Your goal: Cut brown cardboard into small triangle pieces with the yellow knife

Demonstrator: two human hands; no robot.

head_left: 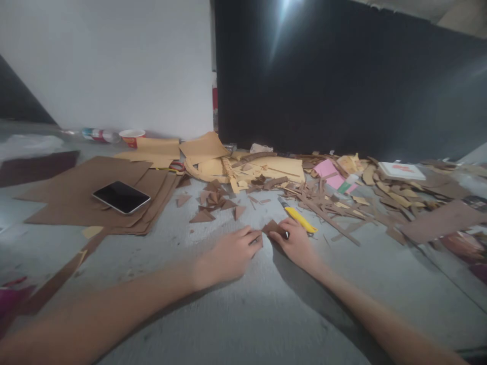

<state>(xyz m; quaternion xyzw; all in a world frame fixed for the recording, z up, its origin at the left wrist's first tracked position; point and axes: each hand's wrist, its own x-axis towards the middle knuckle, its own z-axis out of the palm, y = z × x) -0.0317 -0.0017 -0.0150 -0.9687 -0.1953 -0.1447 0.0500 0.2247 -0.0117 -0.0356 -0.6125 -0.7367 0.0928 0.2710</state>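
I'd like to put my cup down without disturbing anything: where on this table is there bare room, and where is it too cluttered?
Bare grey table lies between the two forearms, and right of the right hand below the scraps. Crowded: brown sheets with the phone at left, triangles and yellow knife beyond the brown piece in the hands.

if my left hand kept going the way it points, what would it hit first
The left hand points right and a little up. It would first meet the brown paper triangle, which its fingertips seem to touch and the right hand pinches. Beyond lies the yellow utility knife.
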